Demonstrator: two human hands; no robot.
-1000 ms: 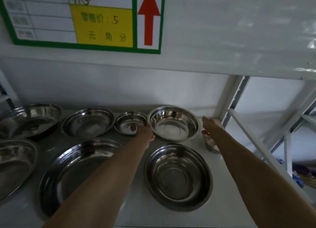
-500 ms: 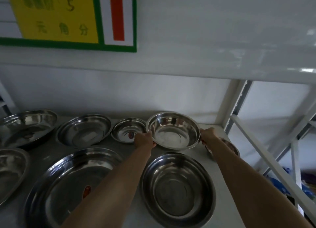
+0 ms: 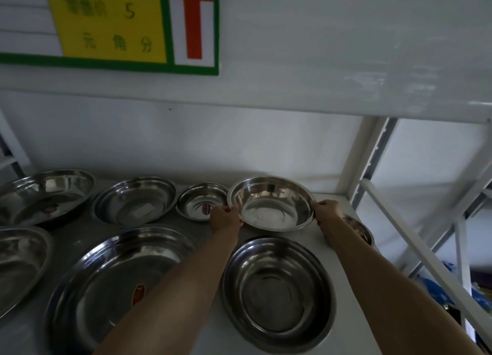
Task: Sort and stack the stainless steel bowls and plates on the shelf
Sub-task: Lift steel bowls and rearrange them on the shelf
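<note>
Peeking from behind the right forearm, a small dish (image 3: 359, 228) is mostly hidden. Both hands, left (image 3: 225, 219) and right (image 3: 328, 211), grip the bowl (image 3: 271, 203) by its rim at the back of the grey shelf (image 3: 343, 280), beside a white upright (image 3: 354, 157); other pans are cut off at left.

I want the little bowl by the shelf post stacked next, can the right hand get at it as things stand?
Probably not right away. The right hand grips the rim of the deep bowl, so it is occupied, and its forearm lies across the little bowl, hiding most of it. Once it lets go, the little bowl sits close beneath it.
</note>
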